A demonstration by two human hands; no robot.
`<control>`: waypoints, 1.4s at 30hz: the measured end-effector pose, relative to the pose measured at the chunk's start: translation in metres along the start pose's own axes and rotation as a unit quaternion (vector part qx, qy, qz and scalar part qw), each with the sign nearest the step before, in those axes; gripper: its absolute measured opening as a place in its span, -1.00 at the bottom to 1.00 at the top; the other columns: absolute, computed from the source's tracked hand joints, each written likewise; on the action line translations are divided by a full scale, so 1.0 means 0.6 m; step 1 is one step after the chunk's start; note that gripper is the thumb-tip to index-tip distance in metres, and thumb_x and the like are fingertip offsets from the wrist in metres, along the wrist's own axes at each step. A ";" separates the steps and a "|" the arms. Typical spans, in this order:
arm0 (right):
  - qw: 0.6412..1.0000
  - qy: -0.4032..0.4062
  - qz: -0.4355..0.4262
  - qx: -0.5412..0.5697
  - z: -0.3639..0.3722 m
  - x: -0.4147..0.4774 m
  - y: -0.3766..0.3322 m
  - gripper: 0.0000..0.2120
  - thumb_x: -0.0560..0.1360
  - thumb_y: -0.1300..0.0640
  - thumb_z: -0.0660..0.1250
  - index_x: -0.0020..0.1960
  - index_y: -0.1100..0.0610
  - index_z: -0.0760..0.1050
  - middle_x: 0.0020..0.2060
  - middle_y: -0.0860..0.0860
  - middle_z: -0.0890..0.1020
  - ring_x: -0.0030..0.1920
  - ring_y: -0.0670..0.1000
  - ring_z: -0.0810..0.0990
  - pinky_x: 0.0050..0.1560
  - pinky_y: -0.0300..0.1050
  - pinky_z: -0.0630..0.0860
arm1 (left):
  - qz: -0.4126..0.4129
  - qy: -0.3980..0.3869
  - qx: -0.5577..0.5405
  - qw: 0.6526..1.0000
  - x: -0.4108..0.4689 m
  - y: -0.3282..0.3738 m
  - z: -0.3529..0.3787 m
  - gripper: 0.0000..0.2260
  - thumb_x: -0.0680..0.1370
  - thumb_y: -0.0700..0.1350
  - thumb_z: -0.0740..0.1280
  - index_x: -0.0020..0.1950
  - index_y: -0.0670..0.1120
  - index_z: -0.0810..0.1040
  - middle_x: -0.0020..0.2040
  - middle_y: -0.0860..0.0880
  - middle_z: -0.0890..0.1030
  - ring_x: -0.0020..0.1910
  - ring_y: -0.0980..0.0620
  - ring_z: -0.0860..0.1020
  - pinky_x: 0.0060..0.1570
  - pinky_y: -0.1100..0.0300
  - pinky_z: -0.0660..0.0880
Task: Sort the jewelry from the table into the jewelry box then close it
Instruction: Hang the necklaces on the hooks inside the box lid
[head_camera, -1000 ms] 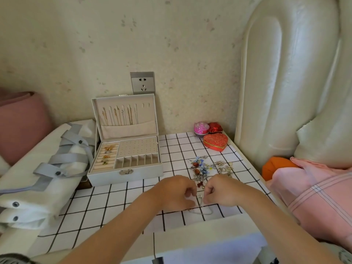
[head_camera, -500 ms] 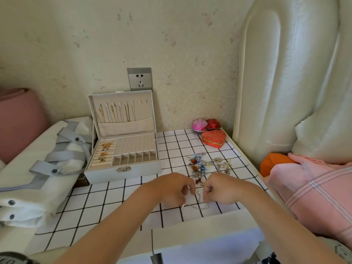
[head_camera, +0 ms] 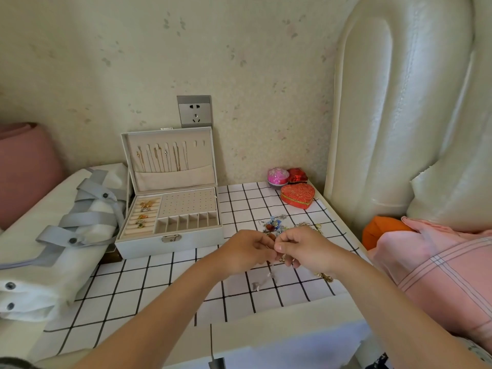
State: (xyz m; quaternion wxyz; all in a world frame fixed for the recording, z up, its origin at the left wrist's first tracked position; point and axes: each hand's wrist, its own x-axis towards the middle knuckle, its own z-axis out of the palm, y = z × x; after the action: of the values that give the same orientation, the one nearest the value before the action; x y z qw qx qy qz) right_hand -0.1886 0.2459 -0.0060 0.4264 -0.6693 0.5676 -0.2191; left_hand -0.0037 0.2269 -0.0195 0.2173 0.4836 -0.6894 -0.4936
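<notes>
**Both hands pinch a fine chain over the gridded table**

The left hand (head_camera: 246,251) and the right hand (head_camera: 303,246) meet fingertip to fingertip above the white table with black grid lines (head_camera: 159,278). Both have their fingers curled in, and between them they pinch the upper end of a thin silver chain (head_camera: 262,281). The chain's long axis runs from the pinch down toward the near edge of the table and slightly left. Its free lower end sits low by the table's surface, but I cannot tell whether it touches.

Just beyond the knuckles lies a small heap of mixed jewelry with blue and red beads (head_camera: 275,225). A short gold chain (head_camera: 325,277) lies on the table below the right wrist.

Left of the hands stands the pale grey rectangular jewelry box (head_camera: 170,239), open, with its lid upright against the wall. Gold necklaces hang inside the lid, rings sit in the left-hand rolls, and a row of small compartments runs along the front.

In the far right corner are a red heart-shaped box (head_camera: 298,195), a round pink box (head_camera: 278,176) and a small red box (head_camera: 297,175).
</notes>
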 end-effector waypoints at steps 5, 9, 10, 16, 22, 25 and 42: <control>0.997 0.014 0.001 0.082 0.005 0.002 -0.008 -0.83 0.62 0.21 0.28 -0.10 0.11 0.61 -0.25 -0.03 0.71 -0.31 -0.14 0.57 -0.17 -0.26 0.56 | 0.011 0.032 0.059 0.998 0.002 0.013 -0.018 -0.95 0.48 -0.10 0.43 -0.11 -0.04 0.68 -0.15 -0.04 0.68 -0.20 0.11 0.54 0.01 0.06 0.56; 0.994 0.012 -0.005 0.110 0.009 0.002 -0.010 -0.84 0.62 0.23 0.29 -0.09 0.13 0.61 -0.32 -0.08 0.67 -0.27 -0.13 0.59 -0.11 -0.24 0.60 | 0.017 0.052 0.098 0.994 0.000 0.027 -0.029 -0.93 0.50 -0.09 0.40 -0.17 -0.04 0.63 -0.26 0.06 0.58 -0.27 0.13 0.49 -0.17 0.20 0.46; 0.993 0.011 -0.007 0.120 0.010 0.003 -0.011 -0.85 0.62 0.23 0.29 -0.07 0.14 0.61 -0.27 -0.04 0.68 -0.23 -0.11 0.62 -0.08 -0.23 0.62 | 0.026 0.059 0.128 0.990 0.000 0.031 -0.031 -0.92 0.50 -0.08 0.39 -0.17 -0.05 0.63 -0.27 0.07 0.57 -0.28 0.14 0.48 -0.19 0.22 0.44; 0.972 0.013 -0.025 0.232 0.019 0.002 -0.019 -0.88 0.63 0.27 0.26 -0.01 0.24 0.57 -0.26 0.01 0.70 -0.14 0.02 0.70 0.10 0.02 0.64 | 0.046 0.057 0.138 0.988 -0.002 0.046 -0.032 -0.88 0.54 -0.10 0.26 -0.18 -0.05 0.52 -0.22 -0.05 0.63 -0.26 0.06 0.50 -0.17 0.08 0.47; 0.971 0.032 -0.041 0.235 0.022 0.006 -0.018 -0.90 0.56 0.26 0.38 0.01 0.20 0.67 -0.25 0.05 0.68 -0.25 -0.03 0.63 -0.13 -0.19 0.59 | -0.027 0.031 0.074 0.996 0.010 0.037 -0.049 -0.82 0.53 -0.10 0.20 -0.21 -0.13 0.51 -0.31 -0.02 0.57 -0.29 0.03 0.51 -0.16 0.16 0.44; 0.975 0.021 -0.047 0.217 0.020 0.010 -0.022 -0.84 0.58 0.23 0.37 -0.14 0.10 0.68 -0.27 0.03 0.66 -0.23 0.03 0.60 -0.07 -0.07 0.61 | -0.099 -0.045 0.105 0.989 0.008 0.030 -0.047 -0.79 0.54 -0.20 0.23 -0.30 -0.15 0.48 -0.57 0.03 0.54 -0.36 0.07 0.53 0.00 0.21 0.53; 0.969 -0.022 -0.021 0.244 0.018 0.052 -0.073 -0.79 0.67 0.26 0.14 -0.11 0.16 0.42 -0.43 0.03 0.39 -0.46 0.01 0.38 -0.03 0.10 0.57 | 0.065 -0.022 -0.324 0.944 -0.047 0.059 -0.178 -0.77 0.57 -0.13 0.16 -0.29 -0.09 0.39 -0.40 -0.05 0.30 -0.46 -0.01 0.26 -0.05 -0.04 0.52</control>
State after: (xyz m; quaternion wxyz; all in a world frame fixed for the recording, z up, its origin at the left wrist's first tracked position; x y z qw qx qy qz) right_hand -0.1471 0.2194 0.0180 0.5846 -0.5616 0.4728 -0.3454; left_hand 0.0755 0.2032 0.0614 0.3789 0.3304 -0.5267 -0.6855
